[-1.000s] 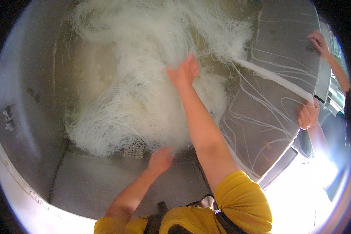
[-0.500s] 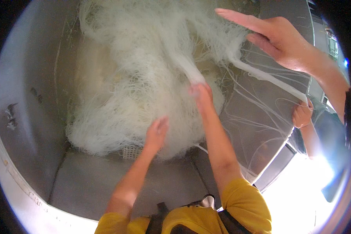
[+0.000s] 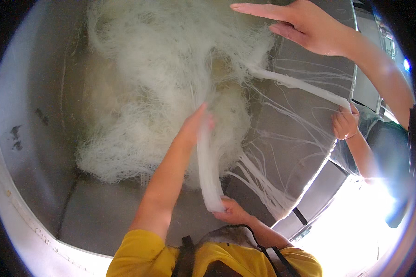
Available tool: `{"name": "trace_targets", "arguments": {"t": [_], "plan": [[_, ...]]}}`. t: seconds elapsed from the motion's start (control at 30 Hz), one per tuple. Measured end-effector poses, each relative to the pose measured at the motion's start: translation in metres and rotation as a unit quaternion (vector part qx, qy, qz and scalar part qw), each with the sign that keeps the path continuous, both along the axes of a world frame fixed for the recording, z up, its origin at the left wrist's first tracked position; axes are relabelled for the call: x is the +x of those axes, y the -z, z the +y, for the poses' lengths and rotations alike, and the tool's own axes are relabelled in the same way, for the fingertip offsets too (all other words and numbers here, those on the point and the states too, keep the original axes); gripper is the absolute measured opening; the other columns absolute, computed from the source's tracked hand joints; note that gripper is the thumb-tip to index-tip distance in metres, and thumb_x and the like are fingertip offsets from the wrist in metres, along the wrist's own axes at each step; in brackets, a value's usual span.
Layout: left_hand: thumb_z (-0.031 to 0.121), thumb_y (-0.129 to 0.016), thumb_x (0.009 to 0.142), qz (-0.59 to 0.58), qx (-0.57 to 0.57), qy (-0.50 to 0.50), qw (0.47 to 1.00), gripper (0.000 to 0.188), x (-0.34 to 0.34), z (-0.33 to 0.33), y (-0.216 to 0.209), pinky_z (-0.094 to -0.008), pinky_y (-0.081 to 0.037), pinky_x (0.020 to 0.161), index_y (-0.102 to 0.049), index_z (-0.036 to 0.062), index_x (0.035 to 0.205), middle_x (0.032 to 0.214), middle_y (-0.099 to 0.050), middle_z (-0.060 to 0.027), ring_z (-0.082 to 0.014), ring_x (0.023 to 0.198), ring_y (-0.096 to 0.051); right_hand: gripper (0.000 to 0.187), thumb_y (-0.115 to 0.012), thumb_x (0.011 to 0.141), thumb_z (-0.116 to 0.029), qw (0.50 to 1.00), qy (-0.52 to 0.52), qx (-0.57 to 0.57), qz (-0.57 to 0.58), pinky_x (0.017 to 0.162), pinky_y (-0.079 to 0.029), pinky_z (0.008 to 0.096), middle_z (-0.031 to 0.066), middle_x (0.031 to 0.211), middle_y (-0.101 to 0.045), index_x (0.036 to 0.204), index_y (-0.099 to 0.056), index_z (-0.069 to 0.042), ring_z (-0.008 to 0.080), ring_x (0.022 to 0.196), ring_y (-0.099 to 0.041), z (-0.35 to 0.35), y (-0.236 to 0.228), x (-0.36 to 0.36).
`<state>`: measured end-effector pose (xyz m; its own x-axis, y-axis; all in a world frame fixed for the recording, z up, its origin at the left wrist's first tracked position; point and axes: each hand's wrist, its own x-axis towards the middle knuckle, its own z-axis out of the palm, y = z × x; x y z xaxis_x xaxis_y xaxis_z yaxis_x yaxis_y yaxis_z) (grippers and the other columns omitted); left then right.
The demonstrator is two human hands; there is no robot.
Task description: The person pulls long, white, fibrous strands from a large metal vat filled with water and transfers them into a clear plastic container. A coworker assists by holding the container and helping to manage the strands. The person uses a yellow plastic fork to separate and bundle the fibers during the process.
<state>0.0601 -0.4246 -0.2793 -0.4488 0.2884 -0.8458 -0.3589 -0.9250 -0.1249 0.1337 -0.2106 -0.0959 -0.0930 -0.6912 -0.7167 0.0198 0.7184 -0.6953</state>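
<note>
A large tangled mass of thin, white, noodle-like strands point(image 3: 143, 87) fills much of a grey metal tub. From it a thick bundle of strands point(image 3: 209, 166) runs toward my body. My right hand point(image 3: 233, 211) is closed around the near end of this bundle, close to my chest. Farther up, my left hand point(image 3: 198, 123), slightly blurred, wraps around the bundle where it leaves the mass. Another person's fist point(image 3: 345, 122) grips a second drawn-out bundle point(image 3: 305, 85) at the right rim. That person's other hand point(image 3: 305, 25) stretches over the mass, fingers extended.
The tub's grey wall point(image 3: 27, 115) curves up at the left. Loose strands point(image 3: 268, 189) hang over the sloping right side to the rim. A small perforated piece point(image 3: 145, 179) shows under the near edge of the mass. Bright glare lies outside the tub at lower right.
My right hand has drawn its bundle from the mass back toward my chest. My left hand has moved forward and right onto that bundle. The other person's hands appear shifted slightly left.
</note>
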Motion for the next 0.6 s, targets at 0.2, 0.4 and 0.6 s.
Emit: {"name": "trace_targets", "arguments": {"t": [0.2, 0.4, 0.6], "plan": [[0.026, -0.058, 0.079, 0.069, -0.066, 0.163, 0.982, 0.030, 0.082, -0.019, -0.081, -0.0243, -0.042, 0.050, -0.050, 0.0060, 0.100, 0.059, -0.041, 0.0039, -0.0068, 0.051, -0.041, 0.046, -0.059, 0.076, -0.015, 0.957, 0.125, 0.191, 0.180, 0.086, -0.038, 0.0350, 0.0115, 0.108, -0.051, 0.116, -0.042, -0.001, 0.0239, 0.098, -0.050, -0.002, 0.016, 0.004], [0.031, -0.058, 0.079, 0.228, -0.128, 0.355, 0.897, 0.033, 0.159, -0.005, -0.188, -0.0247, -0.041, 0.051, -0.053, 0.0086, 0.102, 0.069, -0.052, 0.0010, -0.0107, 0.057, -0.050, 0.044, -0.041, 0.087, -0.038, 0.687, 0.585, 0.083, -0.422, 0.088, -0.038, 0.0332, 0.0144, 0.115, -0.047, 0.112, -0.043, -0.002, 0.0233, 0.106, -0.047, -0.086, 0.083, -0.019], [0.037, -0.058, 0.078, 0.322, -0.264, 0.537, 0.734, 0.040, 0.223, -0.007, -0.245, -0.0351, -0.044, 0.063, -0.053, 0.0063, 0.102, 0.082, -0.059, -0.0091, -0.0227, 0.072, -0.057, 0.037, -0.046, 0.085, -0.036, 0.615, 0.576, 0.026, -0.538, 0.075, -0.040, 0.0322, 0.0059, 0.081, -0.053, 0.103, -0.047, -0.003, 0.0190, 0.073, -0.052, -0.133, 0.054, -0.020]]}}
